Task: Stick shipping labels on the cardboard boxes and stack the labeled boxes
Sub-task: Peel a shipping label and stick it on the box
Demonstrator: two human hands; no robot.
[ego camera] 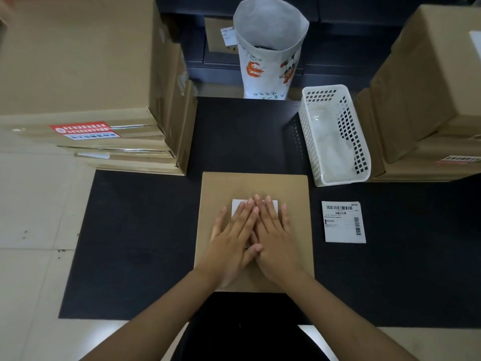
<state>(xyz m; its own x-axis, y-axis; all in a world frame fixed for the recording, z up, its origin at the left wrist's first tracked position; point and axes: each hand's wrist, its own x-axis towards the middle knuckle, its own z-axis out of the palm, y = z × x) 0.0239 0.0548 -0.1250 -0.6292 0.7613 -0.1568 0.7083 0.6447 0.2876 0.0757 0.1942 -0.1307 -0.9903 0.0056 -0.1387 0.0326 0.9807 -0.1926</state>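
Note:
A flat brown cardboard box (294, 230) lies in the middle of the black mat. A white shipping label (238, 205) lies on its top, mostly hidden under my hands. My left hand (234, 241) and my right hand (273, 238) both lie flat on the label, fingers stretched out and overlapping, holding nothing. A second shipping label (343, 222) with barcodes lies face up on the mat, to the right of the box.
A stack of cardboard boxes (86, 82) stands at the left, another stack (426, 100) at the right. A white perforated basket (334, 134) with white sheets sits right of centre. A tall white printed bag (269, 48) stands at the back. The black mat (135, 243) covers the pale floor.

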